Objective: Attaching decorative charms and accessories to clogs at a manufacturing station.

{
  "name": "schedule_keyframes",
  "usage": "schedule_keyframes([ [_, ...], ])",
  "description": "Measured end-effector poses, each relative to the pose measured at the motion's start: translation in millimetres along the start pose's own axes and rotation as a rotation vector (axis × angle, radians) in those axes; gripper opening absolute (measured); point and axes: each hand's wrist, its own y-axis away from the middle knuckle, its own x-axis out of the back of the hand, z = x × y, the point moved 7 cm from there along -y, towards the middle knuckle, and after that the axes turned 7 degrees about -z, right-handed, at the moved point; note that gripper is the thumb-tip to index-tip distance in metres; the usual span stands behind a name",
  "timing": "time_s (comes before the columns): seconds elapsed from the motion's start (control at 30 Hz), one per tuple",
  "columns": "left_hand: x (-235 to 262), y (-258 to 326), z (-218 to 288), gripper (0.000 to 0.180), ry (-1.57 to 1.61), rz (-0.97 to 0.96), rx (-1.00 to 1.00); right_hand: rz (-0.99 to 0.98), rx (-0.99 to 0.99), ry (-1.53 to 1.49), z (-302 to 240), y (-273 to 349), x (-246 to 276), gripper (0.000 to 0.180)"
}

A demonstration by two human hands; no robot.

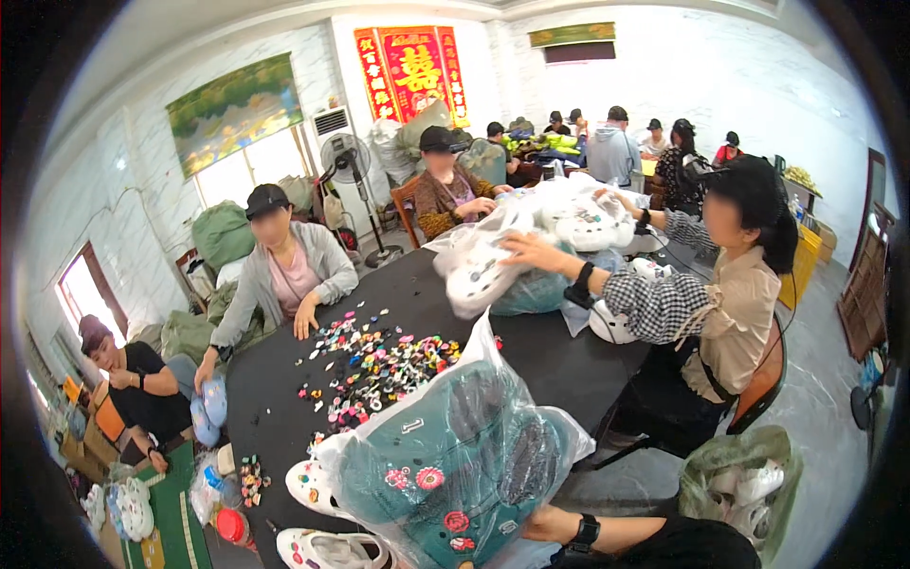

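A big clear plastic bag (455,455) full of teal clogs with small charms pressed into them stands on the near end of the black table (559,365). My right hand (538,523), a black watch on its wrist, comes in from the lower right and grips the bag's lower side; the plastic hides its fingers. My left hand does not show. Two white clogs (327,548) with charms lie just left of the bag. A spread of small colourful charms (379,365) covers the middle of the table.
Across the table, a person in checked sleeves handles a clear bag of white clogs (483,266). A person in a grey cardigan (284,275) sits at the left and another at the far end. One crouches on the floor at left. Another bag of clogs (744,484) lies on the floor at right.
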Motion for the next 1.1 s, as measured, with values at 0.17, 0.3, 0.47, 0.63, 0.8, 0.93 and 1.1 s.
schedule_keyframes([
  [0.17, -15, 3, -12, 0.098, 0.007, 0.025, 0.242, 0.345, 0.051, 0.075, -31, -8, -57, 0.070],
  [0.3, 4, 7, -34, 0.083, -0.219, -0.304, 0.269, 0.384, 0.118, 0.110, -84, -23, -73, 0.054],
  [0.47, 27, 3, 19, 0.054, -0.176, -0.369, 0.325, 0.340, 0.346, 0.449, -229, -86, -119, 0.044],
  [0.63, 89, 34, 41, 0.026, -0.176, -0.033, 0.293, 0.209, 0.874, 0.897, -417, -164, -115, 0.044],
  [0.8, 105, 52, 49, 0.016, -0.136, 0.095, 0.250, 0.746, 0.854, 0.478, -542, -174, 15, 0.066],
  [0.93, 116, 50, 47, 0.016, -0.038, 0.166, 0.292, 0.424, 0.693, 0.631, -542, -129, 75, 0.033],
  [1.1, 229, 104, 71, 0.018, -0.247, 0.478, 0.262, 0.330, 0.238, 0.531, -312, -173, 14, 0.023],
])
